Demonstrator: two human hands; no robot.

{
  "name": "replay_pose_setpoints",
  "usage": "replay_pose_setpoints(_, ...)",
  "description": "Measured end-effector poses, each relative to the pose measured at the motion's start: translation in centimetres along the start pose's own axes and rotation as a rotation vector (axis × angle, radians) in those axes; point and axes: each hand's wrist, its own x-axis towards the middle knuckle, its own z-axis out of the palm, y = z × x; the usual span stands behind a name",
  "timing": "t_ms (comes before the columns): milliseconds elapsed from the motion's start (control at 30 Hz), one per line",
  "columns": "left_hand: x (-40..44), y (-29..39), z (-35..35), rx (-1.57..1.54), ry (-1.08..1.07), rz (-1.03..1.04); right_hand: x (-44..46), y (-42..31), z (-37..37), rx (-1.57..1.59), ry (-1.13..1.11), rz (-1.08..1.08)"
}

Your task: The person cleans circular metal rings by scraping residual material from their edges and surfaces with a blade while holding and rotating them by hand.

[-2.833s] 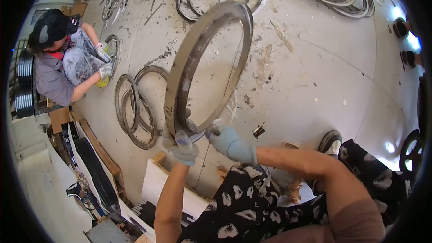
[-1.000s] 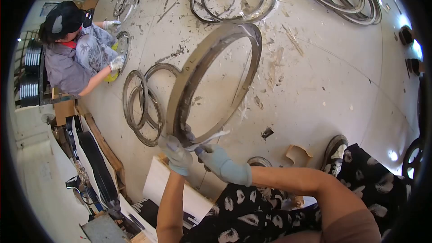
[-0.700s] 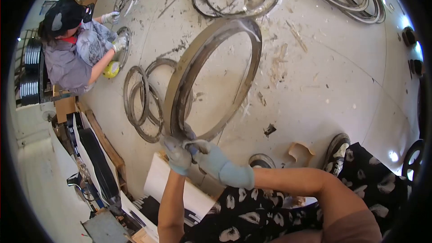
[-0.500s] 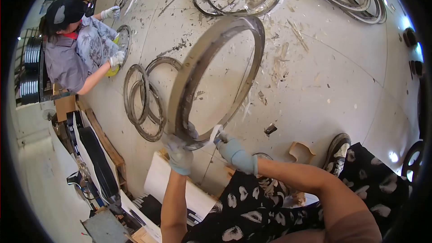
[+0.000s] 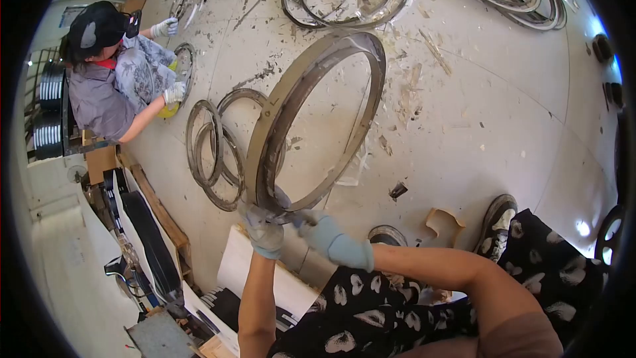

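Note:
A large grey-brown metal ring (image 5: 265, 129), smeared with residue, stands tilted up in front of me. My left hand (image 5: 265, 231), in a grey-blue glove, is closed around its lower left rim. Close by on the right, at the bottom of the rim, is my right hand (image 5: 331, 238) in a light blue glove. Its fingers are bent together and slightly blurred, and what they pinch cannot be made out. Several thinner rings (image 5: 215, 159) lie overlapping on the floor behind the held ring.
A co-worker (image 5: 109, 86) in gloves sits at the left with another ring (image 5: 185, 66). More rings (image 5: 351, 0) lie at the top, with a further stack (image 5: 523, 0) at top right. Scraps (image 5: 414, 89) litter the floor (image 5: 490, 146). A white board (image 5: 238, 258) is beside my left arm.
My right hand has moved left along the rim toward my left hand. The white strip seen at its fingers before no longer shows there. The ring has shifted slightly.

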Motion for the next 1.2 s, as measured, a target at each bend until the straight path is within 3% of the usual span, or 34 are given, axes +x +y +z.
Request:
replay_pose_setpoints(67,-0.1,0.1,0.8,-0.033,-0.048,-0.005,0.8,2.0,-1.8,-0.092,0.068,0.422)
replay_pose_setpoints(100,-0.2,0.7,2.5,-0.043,0.081,-0.007,0.2,1.8,-1.5,-0.095,0.067,0.433)
replay_pose_setpoints(167,-0.5,0.9,3.1,-0.046,0.209,-0.01,-1.3,-0.5,0.3,-0.057,0.054,0.269)
replay_pose_setpoints(233,-0.3,1.3,2.3,0.004,0.04,-0.01,-1.1,-0.8,0.3,-0.039,0.046,0.168)
replay_pose_setpoints(333,0.1,1.1,2.7,0.043,0.094,0.052,0.6,2.6,-2.4,-0.23,0.018,0.23)
replay_pose_setpoints(500,-0.1,0.9,2.6,0.043,0.174,0.046,2.5,4.7,-3.9,-0.551,0.203,-0.036)
replay_pose_setpoints(667,0.5,0.9,2.7,0.078,0.065,0.089,4.7,4.0,-8.9,-0.762,0.243,0.003)
replay_pose_setpoints(733,0.9,1.0,3.1,0.085,0.101,0.1,3.7,2.9,-7.5,-0.79,0.222,0.027)
replay_pose_setpoints(800,1.4,1.1,3.7,0.052,0.117,0.099,0.2,1.0,-2.9,-0.378,0.088,0.081)
replay_pose_setpoints(900,1.9,1.5,3.6,0.081,0.114,0.129,0.9,1.1,-3.7,-0.469,0.067,-0.096)
replay_pose_setpoints(967,1.9,1.4,3.9,0.121,0.096,0.158,2.7,3.2,-7.6,-0.635,0.053,-0.002)
replay_pose_setpoints(1033,1.4,1.6,4.0,0.073,0.12,0.121,3.7,2.3,-9.4,-0.75,0.197,0.048)
replay_pose_setpoints(1133,1.6,1.1,3.7,0.132,0.113,0.181,0.4,2.4,-3.9,-0.526,0.143,0.014)
replay_pose_setpoints(1200,2.1,1.3,4.0,0.11,0.156,0.153,1.0,1.2,-4.7,-0.553,0.076,-0.007)
